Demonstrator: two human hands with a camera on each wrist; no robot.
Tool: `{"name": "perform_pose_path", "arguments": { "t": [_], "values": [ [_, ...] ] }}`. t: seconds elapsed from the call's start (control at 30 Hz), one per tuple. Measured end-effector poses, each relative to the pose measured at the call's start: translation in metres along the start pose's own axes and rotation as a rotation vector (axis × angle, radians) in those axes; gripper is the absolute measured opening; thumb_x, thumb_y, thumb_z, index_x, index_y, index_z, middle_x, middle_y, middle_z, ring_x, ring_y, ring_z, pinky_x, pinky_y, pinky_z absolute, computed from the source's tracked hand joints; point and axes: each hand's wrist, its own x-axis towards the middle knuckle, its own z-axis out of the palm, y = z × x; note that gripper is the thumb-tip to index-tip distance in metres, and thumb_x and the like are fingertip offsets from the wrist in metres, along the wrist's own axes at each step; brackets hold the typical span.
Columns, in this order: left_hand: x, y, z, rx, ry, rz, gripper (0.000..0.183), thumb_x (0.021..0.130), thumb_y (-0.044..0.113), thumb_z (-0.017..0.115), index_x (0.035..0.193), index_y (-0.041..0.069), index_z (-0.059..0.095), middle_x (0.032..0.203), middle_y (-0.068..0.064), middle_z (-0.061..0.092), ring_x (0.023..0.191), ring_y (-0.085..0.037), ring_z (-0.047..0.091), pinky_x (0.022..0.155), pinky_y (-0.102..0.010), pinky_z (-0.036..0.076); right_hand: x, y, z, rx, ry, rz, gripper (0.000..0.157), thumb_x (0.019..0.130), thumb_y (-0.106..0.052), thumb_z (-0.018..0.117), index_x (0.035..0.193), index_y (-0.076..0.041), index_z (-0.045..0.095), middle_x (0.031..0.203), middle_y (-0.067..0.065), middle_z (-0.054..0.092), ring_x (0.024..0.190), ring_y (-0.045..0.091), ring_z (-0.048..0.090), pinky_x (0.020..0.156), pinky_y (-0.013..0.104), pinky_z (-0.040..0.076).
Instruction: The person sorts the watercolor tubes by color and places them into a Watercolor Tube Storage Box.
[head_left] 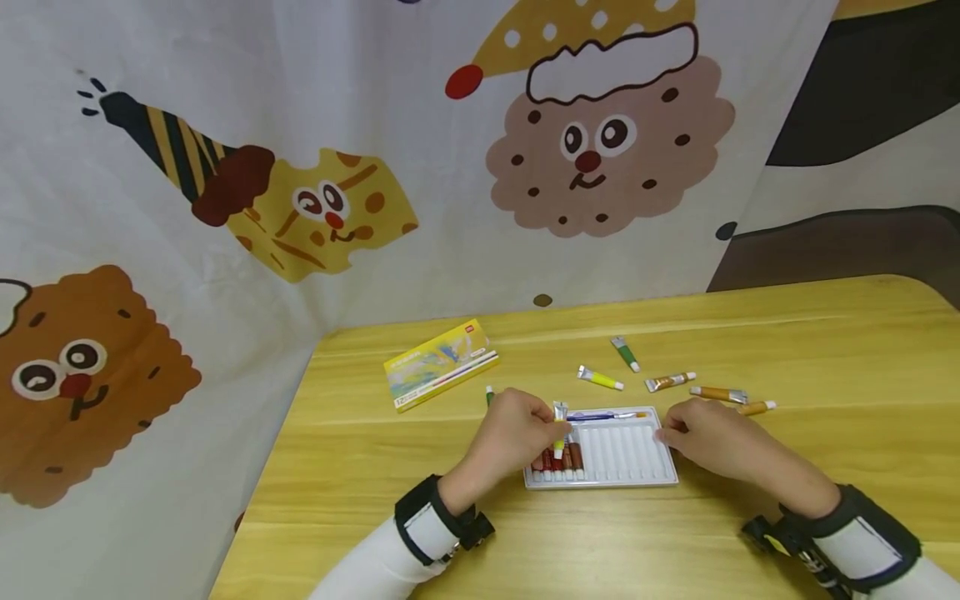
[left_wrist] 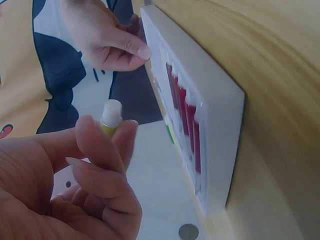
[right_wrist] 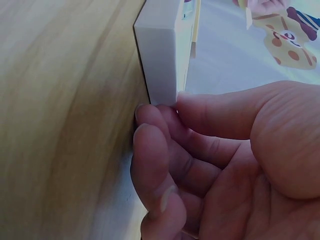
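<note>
Ok, L hand (head_left: 513, 429) pinches yellow tube (head_left: 559, 444) over tray (head_left: 626, 454); R hand (head_left: 712, 433) grips tray's right edge, hands apart. Red tubes (head_left: 547, 462) in tray's left end, brush (head_left: 600, 416) @ far side.

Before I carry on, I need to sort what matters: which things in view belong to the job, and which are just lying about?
In the job:
yellow tube, pinched in the left hand
white tray, right hand at its edge
dark red tubes and brush in the tray
loose tubes beyond it, probably

Seemingly just lying about:
yellow box
cartoon-print cloth behind
</note>
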Motion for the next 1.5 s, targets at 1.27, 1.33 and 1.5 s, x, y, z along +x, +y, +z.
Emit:
{"name": "perform_pose_path", "arguments": {
  "t": [1.27, 1.33, 1.5],
  "values": [
    [0.018, 0.003, 0.04, 0.253, -0.141, -0.094, 0.04, 0.082, 0.021, 0.068, 0.046, 0.009, 0.055, 0.036, 0.005, 0.046, 0.027, -0.007, 0.039, 0.028, -0.018, 0.024, 0.0, 0.001, 0.0, 0.005, 0.005, -0.002, 0.016, 0.09, -0.02, 0.061, 0.074, -0.015, 0.061, 0.06, -0.001, 0.047, 0.053, 0.013, 0.043, 0.048, 0.028, 0.034],
    [0.018, 0.002, 0.04, 0.258, -0.143, -0.084, 0.041, 0.083, 0.022, 0.068, 0.046, 0.009, 0.055, 0.035, 0.005, 0.045, 0.028, -0.007, 0.039, 0.029, -0.018, 0.024, 0.0, 0.001, 0.0, 0.005, 0.003, 0.003, 0.016, 0.09, -0.02, 0.061, 0.074, -0.015, 0.061, 0.06, -0.001, 0.047, 0.053, 0.013, 0.043, 0.048, 0.028, 0.034],
    [0.017, 0.001, 0.04, 0.276, -0.146, -0.071, 0.042, 0.081, 0.026, 0.071, 0.045, 0.012, 0.053, 0.036, 0.006, 0.043, 0.03, -0.007, 0.04, 0.03, -0.018, 0.024, 0.0, 0.001, -0.001, 0.008, 0.001, 0.001, 0.017, 0.09, -0.02, 0.061, 0.073, -0.015, 0.06, 0.06, -0.002, 0.046, 0.052, 0.013, 0.042, 0.048, 0.028, 0.033]
  ]
}}
